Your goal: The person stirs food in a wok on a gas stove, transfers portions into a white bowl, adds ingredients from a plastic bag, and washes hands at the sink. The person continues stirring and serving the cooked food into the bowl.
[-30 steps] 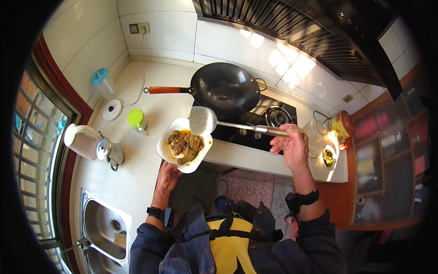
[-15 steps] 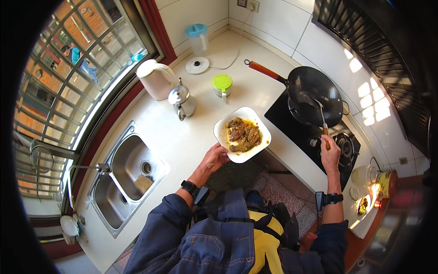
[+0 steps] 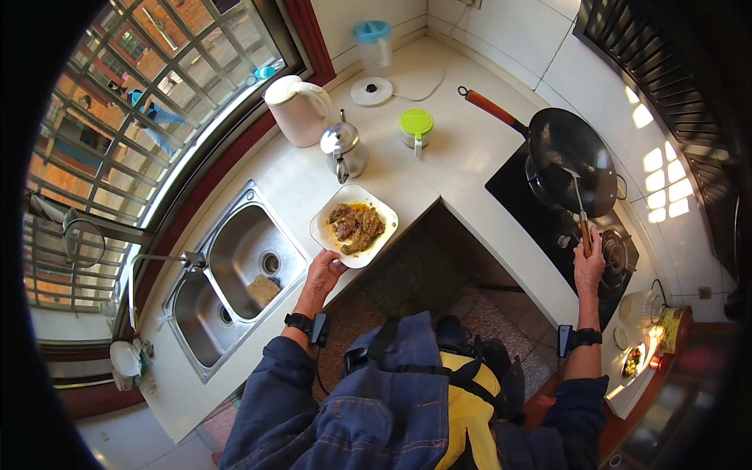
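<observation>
My left hand (image 3: pixel 322 276) grips the near edge of a white square dish (image 3: pixel 322 232), thumb over the rim. Brown cooked chunks of food (image 3: pixel 356 227) and some yellowish oil lie in it. The dish is over the counter's front part, just right of the sink; whether it touches the counter I cannot tell. My right hand (image 3: pixel 590 265) is closed round the wooden handle of a metal spatula (image 3: pixel 581 205), whose blade reaches into the black wok (image 3: pixel 551 139). The wok sits tilted on the stove, its orange-brown handle pointing to the far left.
Left stands a double steel sink (image 3: pixel 298 262) with a sponge (image 3: pixel 263 290). Behind the dish are a metal pot (image 3: pixel 349 157), a pale kettle (image 3: pixel 296 117), a green-lidded jar (image 3: pixel 416 129) and a blue-lidded pitcher (image 3: pixel 374 48). The black stove (image 3: pixel 517 188) is at right.
My left hand has carried the dish left, toward the sink and metal pot. My right hand still holds the spatula in the wok. The whole view has shifted slightly.
</observation>
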The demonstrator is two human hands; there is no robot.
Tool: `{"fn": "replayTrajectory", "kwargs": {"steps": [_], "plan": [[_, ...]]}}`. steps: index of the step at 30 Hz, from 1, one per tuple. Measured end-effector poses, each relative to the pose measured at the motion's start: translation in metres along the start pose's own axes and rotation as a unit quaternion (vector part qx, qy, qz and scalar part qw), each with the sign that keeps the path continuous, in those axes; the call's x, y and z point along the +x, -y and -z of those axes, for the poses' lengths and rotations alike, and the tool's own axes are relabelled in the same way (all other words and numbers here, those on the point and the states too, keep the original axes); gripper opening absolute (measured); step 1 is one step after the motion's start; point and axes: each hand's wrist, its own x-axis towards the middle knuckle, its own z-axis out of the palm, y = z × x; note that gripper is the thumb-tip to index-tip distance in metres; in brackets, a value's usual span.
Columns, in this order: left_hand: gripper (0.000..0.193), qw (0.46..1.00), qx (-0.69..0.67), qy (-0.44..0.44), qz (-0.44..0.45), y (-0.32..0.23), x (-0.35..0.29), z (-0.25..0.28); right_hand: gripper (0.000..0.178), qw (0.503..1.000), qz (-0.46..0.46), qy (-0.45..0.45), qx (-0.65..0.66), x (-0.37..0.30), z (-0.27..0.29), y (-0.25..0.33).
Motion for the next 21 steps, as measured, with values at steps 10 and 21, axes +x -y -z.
{"fn": "replayTrajectory", "kwargs": {"steps": [10,21], "plan": [[0.029,0.998,0.010,-0.052,-0.029,-0.014,0.012,0.055,0.064,0.980,-0.165,0.054,0.093,-0.070,0.027,-0.012],[0.034,0.992,0.097,-0.064,-0.049,-0.026,0.004,0.060,0.046,0.932,-0.313,0.108,0.151,-0.205,0.035,-0.129]]}}
